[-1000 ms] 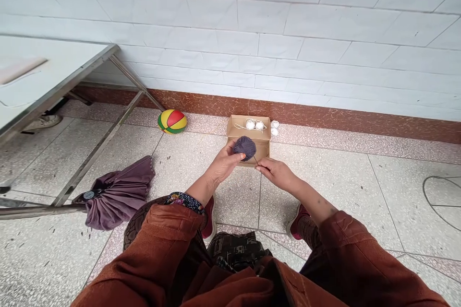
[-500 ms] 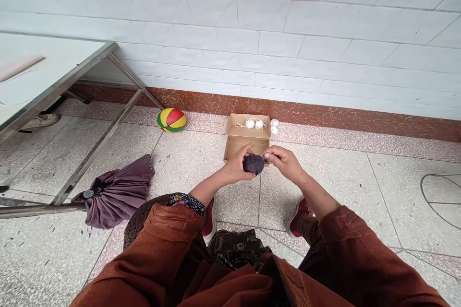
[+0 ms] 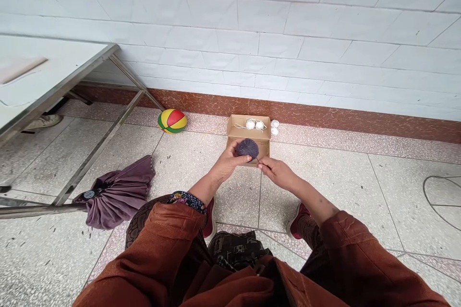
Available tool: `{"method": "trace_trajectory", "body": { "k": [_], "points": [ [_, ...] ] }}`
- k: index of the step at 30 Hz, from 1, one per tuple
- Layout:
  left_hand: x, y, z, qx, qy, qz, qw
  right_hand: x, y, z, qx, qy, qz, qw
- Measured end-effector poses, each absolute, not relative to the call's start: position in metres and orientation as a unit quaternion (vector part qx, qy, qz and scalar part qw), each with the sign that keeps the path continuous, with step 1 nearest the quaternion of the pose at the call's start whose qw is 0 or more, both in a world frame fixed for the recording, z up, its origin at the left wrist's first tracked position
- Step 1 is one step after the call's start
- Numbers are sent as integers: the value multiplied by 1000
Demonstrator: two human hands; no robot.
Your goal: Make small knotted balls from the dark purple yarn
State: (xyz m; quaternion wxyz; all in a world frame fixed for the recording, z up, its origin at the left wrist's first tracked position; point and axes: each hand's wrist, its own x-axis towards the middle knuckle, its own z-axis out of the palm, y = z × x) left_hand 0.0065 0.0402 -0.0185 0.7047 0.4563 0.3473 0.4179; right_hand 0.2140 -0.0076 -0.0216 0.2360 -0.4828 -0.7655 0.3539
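Observation:
A dark purple ball of yarn [image 3: 247, 149] is gripped in my left hand [image 3: 227, 162], thumb on its near side. My right hand [image 3: 275, 171] is closed in a pinch just to the right of and below the ball, on a short dark strand of its yarn. Behind the ball an open cardboard box [image 3: 230, 127] rests on the floor, its near part partly hidden by my hands. In the box's far part lie two white balls of string [image 3: 255, 124] with loose ends. More small white balls [image 3: 274, 127] sit against its right side.
A red, yellow and green ball [image 3: 172, 121] lies by the wall. To the left are a metal-framed table [image 3: 82, 62] and a folded purple umbrella [image 3: 118, 192]. A wire loop [image 3: 427, 192] is on the floor at far right. A person's shoe [image 3: 45, 121] shows beneath the table.
The yarn ball has tilted and moved slightly up and left in my left hand. My right hand has come down and to the left, below the ball, still pinching the strand.

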Motion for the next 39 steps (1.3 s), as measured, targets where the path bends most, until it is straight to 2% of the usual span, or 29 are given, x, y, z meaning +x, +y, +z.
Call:
{"method": "trace_trajectory", "body": {
  "k": [4, 7, 9, 12, 16, 19, 23, 26, 29, 35, 39],
  "points": [
    [7, 43, -25, 526, 452, 397, 601, 215, -12, -6, -406, -783, 395, 258],
    [7, 43, -27, 628, 493, 351, 489, 219, -10, 1, -402, -755, 404, 323],
    [6, 41, -27, 676, 481, 312, 462, 223, -6, 3, -414, -738, 385, 368],
    [6, 34, -24, 697, 428, 260, 514, 227, 1, 1, -446, -721, 341, 407],
    [6, 26, -14, 612, 301, 231, 694, 225, 11, -8, -496, -696, 314, 415],
    [5, 24, -5, 519, 227, 272, 778, 220, 14, -21, -528, -679, 343, 377],
    [3, 28, -2, 426, 228, 360, 798, 213, 10, -36, -544, -691, 379, 289],
    [2, 34, -6, 401, 274, 426, 764, 209, 2, -37, -532, -727, 377, 219],
    [2, 40, -13, 430, 347, 455, 699, 209, -5, -28, -484, -770, 362, 205],
    [5, 44, -29, 624, 471, 390, 486, 216, -7, -7, -403, -753, 393, 342],
    [8, 38, -32, 680, 458, 316, 478, 222, 0, -2, -429, -708, 384, 408]
  ]
}}
